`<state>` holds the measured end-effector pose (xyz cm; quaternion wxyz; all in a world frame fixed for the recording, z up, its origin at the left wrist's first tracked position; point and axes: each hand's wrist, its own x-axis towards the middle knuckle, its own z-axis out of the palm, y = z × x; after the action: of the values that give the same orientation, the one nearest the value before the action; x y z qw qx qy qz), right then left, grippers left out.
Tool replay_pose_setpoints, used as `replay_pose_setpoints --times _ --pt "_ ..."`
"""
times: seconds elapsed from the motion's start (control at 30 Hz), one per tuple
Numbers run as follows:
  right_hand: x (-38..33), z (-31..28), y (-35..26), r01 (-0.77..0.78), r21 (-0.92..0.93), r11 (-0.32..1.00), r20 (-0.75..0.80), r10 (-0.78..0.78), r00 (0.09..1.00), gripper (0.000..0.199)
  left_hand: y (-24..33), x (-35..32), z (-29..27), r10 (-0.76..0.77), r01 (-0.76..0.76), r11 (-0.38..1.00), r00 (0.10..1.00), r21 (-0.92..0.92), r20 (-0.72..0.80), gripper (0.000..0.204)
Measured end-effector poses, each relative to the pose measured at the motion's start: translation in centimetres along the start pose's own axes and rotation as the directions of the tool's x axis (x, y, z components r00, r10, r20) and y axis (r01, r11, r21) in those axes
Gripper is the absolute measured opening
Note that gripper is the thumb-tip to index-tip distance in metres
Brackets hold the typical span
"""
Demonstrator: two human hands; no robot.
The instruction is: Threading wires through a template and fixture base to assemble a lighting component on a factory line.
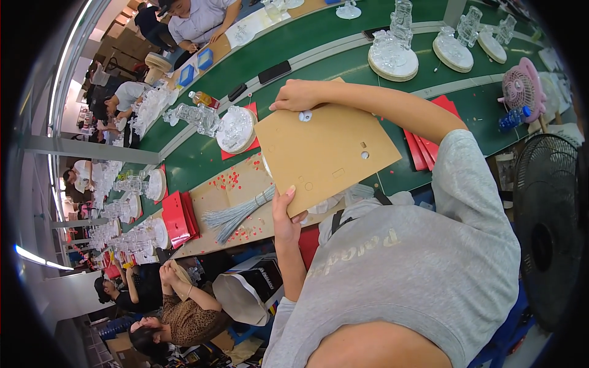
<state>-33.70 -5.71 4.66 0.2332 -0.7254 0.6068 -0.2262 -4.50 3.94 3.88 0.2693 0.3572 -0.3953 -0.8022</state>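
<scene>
A flat brown cardboard sheet (337, 156) with small punched holes and cut outlines is tilted up in front of me. My left hand (287, 211) grips its near left edge, thumb on the face that I see. At the far left corner, my right hand (299, 95) has its fingers bent over the edge, the arm reaching across above the sheet. Close to the right hand, a small whitish round piece (305, 116) shows at a hole. The sheet hides part of the table behind it.
Left of the sheet lie a bundle of thin silvery ties (230, 219), red scraps and red folders (177, 222). Plastic-wrapped pieces on round white bases (235, 130) line the green table (334, 55). A pink fan (523, 91) and black fan (546, 233) stand right. Several co-workers are at left.
</scene>
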Motion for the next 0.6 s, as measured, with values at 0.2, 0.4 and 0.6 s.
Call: replay_pose_setpoints --times 0.2,0.4,0.6 --pt "0.7 1.5 -1.5 -0.136 -0.106 0.985 -0.048 0.132 0.990 0.051 -0.1 -0.2 -0.3 0.000 0.000 1.000 1.000 -0.007 -0.007 0.024" --pt "2.0 1.6 -1.9 -0.222 -0.155 0.963 0.011 0.226 0.974 0.058 -0.7 0.3 -2.1 0.011 -0.011 1.000 0.999 0.013 0.031 0.032" --pt "2.2 2.0 -2.8 -0.304 -0.213 0.929 -0.008 0.310 0.951 0.061 -0.2 0.3 -1.8 0.001 -0.001 0.999 1.000 0.037 0.017 0.036"
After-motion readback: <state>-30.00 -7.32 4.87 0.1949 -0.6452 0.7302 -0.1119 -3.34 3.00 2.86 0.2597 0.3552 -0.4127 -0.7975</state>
